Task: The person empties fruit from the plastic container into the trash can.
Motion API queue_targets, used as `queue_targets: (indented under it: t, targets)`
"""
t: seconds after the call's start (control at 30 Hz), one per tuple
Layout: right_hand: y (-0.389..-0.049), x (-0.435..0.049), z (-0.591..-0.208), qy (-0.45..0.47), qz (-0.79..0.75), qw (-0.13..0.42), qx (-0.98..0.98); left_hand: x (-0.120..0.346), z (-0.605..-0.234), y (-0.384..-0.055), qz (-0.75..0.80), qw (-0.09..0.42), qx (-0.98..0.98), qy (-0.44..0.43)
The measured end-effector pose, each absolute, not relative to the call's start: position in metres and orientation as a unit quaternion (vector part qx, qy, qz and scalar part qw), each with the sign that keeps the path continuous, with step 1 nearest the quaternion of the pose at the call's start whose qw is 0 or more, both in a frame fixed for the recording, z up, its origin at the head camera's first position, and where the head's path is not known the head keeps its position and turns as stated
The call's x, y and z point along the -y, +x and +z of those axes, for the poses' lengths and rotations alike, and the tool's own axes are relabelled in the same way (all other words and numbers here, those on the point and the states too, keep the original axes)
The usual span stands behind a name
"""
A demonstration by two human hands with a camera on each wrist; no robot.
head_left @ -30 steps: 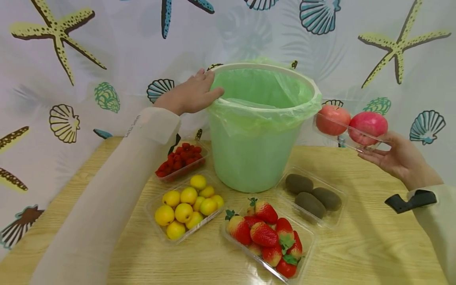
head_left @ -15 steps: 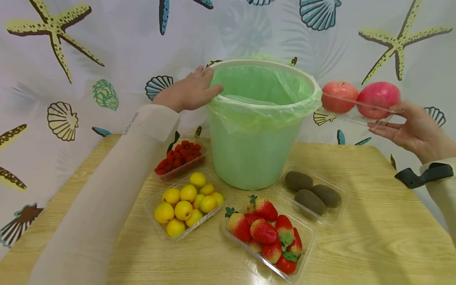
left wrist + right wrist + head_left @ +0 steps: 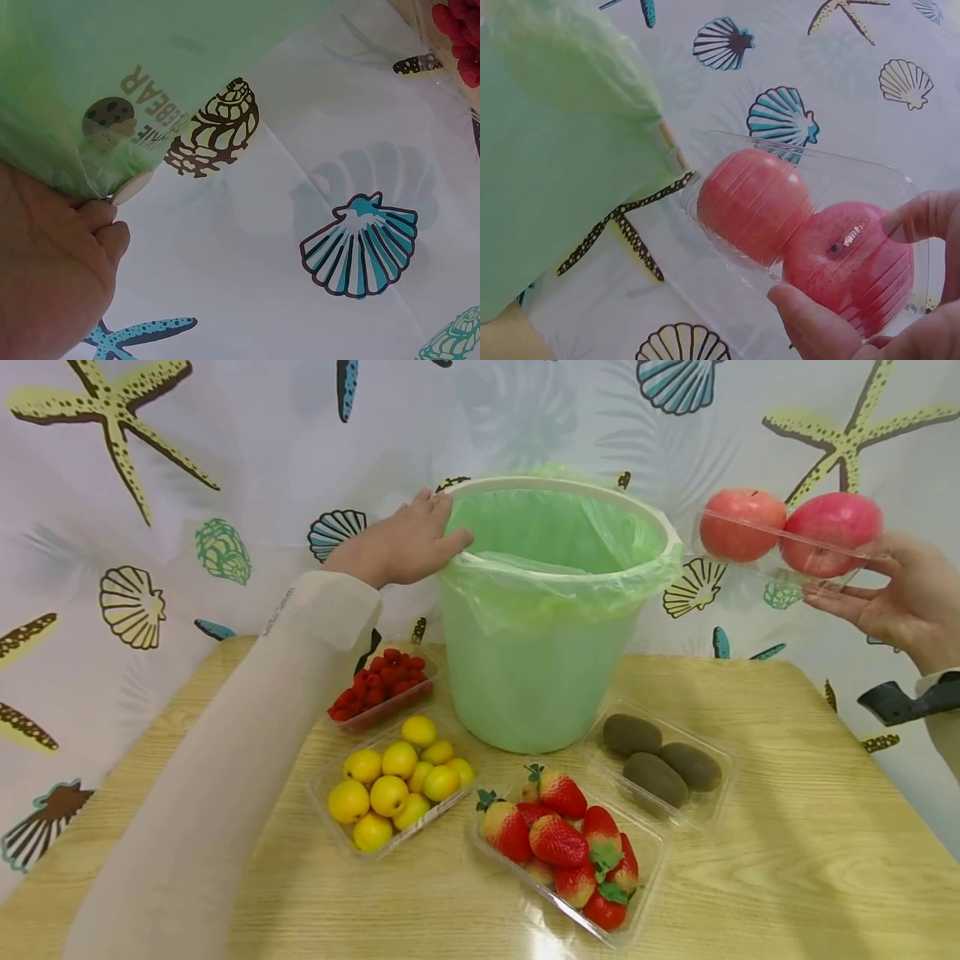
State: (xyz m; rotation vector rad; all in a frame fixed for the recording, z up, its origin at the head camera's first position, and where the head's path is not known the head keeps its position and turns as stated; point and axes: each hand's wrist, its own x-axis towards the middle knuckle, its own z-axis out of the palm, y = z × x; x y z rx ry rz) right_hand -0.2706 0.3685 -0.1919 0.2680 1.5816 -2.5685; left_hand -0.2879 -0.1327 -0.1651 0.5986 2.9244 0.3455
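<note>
A pale green bucket [image 3: 525, 668], lined with a thin green plastic bag [image 3: 570, 602], stands upright on the table. My left hand [image 3: 397, 543] holds its left rim, thumb across the top; in the left wrist view curled fingers [image 3: 112, 236] show right at the rim. To the right of the bucket, my right hand [image 3: 903, 593] grips one end of a clear plastic tray [image 3: 859, 166], raised above table height. Two reddish-pink apples, one paler [image 3: 754, 206] and one deeper pink [image 3: 847, 262], sit side by side in it. The thumb presses near the deeper pink apple.
Around the bucket on the wooden table [image 3: 787, 860] sit clear trays of small red berries [image 3: 378, 685], round yellow fruits [image 3: 390, 793], strawberries [image 3: 558, 839] and brown kiwis [image 3: 656, 777]. Behind hangs a white cloth [image 3: 262, 443] printed with shells and starfish.
My right hand has lifted the tray of apples up and to the right, away from the bucket's rim. The left hand has kept its place on the bucket.
</note>
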Motion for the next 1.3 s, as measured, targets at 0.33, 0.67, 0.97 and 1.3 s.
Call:
queue_targets:
  t: [0.33, 0.67, 0.97, 1.3]
  targets:
    - [-0.277, -0.344, -0.165, 0.089, -0.879, 0.08, -0.461, 0.134, -0.162, -0.284, 0.111, 0.072, -0.973, 0.189]
    - [-0.279, -0.303, -0.148, 0.05, -0.875, 0.098, -0.472, 0.133, -0.161, -0.284, 0.106, 0.08, -0.973, 0.19]
    - [-0.294, -0.262, -0.137, 0.072, -0.86, 0.144, -0.485, 0.135, -0.161, -0.283, 0.116, 0.069, -0.973, 0.187]
    - [-0.301, -0.225, -0.134, 0.058, -0.84, 0.181, -0.509, 0.134, -0.163, -0.283, 0.116, 0.077, -0.972, 0.19]
